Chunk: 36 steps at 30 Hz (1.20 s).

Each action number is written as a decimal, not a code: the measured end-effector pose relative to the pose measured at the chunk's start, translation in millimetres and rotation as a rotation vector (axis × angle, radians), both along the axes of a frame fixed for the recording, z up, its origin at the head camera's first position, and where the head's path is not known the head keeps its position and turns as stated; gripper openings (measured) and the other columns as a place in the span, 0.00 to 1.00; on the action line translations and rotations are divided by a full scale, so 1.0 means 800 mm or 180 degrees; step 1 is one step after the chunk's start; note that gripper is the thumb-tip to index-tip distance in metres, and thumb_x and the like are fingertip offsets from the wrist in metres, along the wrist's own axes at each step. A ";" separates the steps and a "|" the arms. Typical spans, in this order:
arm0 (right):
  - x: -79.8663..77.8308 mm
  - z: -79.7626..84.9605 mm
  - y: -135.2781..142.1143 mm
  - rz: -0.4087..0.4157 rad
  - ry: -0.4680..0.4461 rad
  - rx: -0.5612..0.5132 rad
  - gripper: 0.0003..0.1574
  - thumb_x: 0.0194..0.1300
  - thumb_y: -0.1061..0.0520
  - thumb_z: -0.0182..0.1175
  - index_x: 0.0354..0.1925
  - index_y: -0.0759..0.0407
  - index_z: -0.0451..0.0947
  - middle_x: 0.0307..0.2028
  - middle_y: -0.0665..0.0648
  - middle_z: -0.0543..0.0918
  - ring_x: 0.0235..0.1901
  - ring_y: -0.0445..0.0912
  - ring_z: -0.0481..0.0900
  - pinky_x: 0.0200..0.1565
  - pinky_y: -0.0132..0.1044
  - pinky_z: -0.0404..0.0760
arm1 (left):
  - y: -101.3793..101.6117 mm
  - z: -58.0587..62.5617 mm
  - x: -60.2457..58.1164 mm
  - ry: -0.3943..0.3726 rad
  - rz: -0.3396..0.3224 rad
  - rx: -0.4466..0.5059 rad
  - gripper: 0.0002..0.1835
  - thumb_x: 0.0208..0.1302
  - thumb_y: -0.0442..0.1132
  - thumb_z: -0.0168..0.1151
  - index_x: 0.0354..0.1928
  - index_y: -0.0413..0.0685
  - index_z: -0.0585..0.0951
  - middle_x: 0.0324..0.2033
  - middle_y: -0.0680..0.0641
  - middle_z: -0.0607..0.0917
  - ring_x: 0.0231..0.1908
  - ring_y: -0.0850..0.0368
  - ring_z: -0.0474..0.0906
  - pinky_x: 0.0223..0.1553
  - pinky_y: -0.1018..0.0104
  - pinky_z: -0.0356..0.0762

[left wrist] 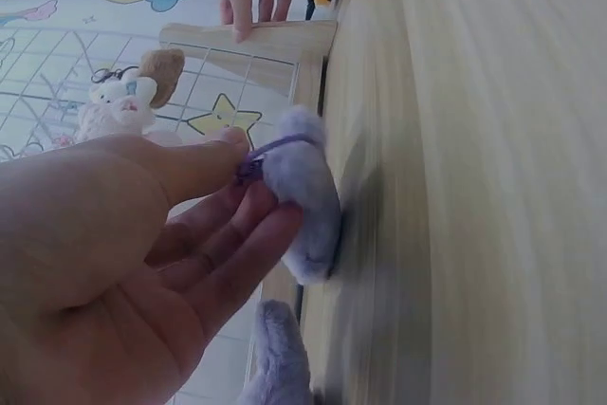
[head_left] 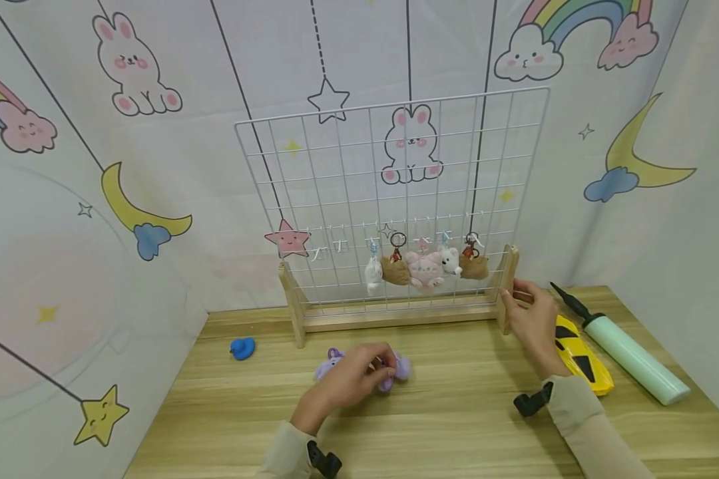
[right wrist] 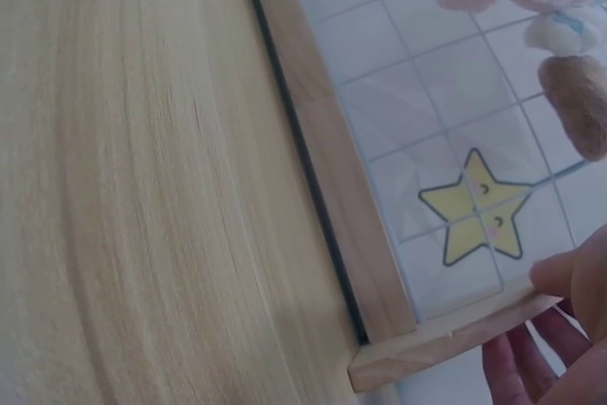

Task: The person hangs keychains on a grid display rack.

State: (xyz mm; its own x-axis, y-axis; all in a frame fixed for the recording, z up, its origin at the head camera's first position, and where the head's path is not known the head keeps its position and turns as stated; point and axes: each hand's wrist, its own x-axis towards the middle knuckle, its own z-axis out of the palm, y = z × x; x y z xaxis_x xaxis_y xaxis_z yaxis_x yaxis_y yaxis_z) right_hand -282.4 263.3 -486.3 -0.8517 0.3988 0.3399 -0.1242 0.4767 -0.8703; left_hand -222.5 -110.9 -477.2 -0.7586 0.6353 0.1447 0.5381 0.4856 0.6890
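Note:
My left hand [head_left: 352,378] pinches the purple strap of a small lilac plush keychain [left wrist: 308,196] between thumb and fingers, low over the table. A second lilac plush keychain [head_left: 326,367] lies just left of it, partly hidden behind the hand. At the right end of the white wire grid rack [head_left: 389,199], my right hand [head_left: 533,318] grips the upright wooden foot [right wrist: 455,337], thumb on the near side and fingers behind it. From hooks on the grid hang several plush keychains, among them a pink one [head_left: 424,267] and a brown one [head_left: 473,266].
A blue rubber duck [head_left: 242,348] sits on the table [head_left: 443,426] at the left. On the right, a yellow toy car [head_left: 582,359] lies beside my right forearm, with a mint-green hand pump [head_left: 638,359] beyond it. A printed cloth backdrop [head_left: 204,166] stands behind the rack.

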 end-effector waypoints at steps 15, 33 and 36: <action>-0.001 -0.004 0.001 0.0001 -0.0052 -0.0026 0.31 0.79 0.45 0.66 0.69 0.63 0.81 0.63 0.70 0.85 0.62 0.65 0.85 0.38 0.13 0.76 | -0.006 0.013 -0.004 0.0017 0.0741 0.0958 0.03 0.74 0.38 0.72 0.45 0.52 0.87 0.41 0.51 0.92 0.44 0.58 0.90 0.47 0.70 0.88; 0.000 -0.003 -0.001 0.0015 -0.0057 -0.0074 0.31 0.79 0.44 0.65 0.69 0.63 0.81 0.63 0.68 0.85 0.62 0.62 0.85 0.39 0.12 0.75 | -0.023 0.023 -0.011 -0.0605 0.0784 0.2181 0.10 0.74 0.36 0.71 0.52 0.39 0.88 0.50 0.33 0.89 0.45 0.59 0.91 0.52 0.62 0.92; 0.000 -0.002 -0.001 0.0017 -0.0068 -0.0073 0.32 0.79 0.44 0.65 0.69 0.63 0.81 0.63 0.68 0.85 0.62 0.63 0.85 0.39 0.13 0.76 | -0.025 0.025 -0.011 -0.0644 0.0724 0.2316 0.11 0.75 0.34 0.70 0.53 0.36 0.88 0.51 0.31 0.89 0.46 0.59 0.91 0.54 0.60 0.91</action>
State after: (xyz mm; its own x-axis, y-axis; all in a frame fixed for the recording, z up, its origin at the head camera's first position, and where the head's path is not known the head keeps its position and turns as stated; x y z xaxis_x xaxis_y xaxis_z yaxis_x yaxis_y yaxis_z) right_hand -282.2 262.7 -488.3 -0.8608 0.4017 0.3126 -0.1080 0.4560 -0.8834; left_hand -231.6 -131.2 -457.0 -0.9145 0.2599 0.3099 0.3100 -0.0419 0.9498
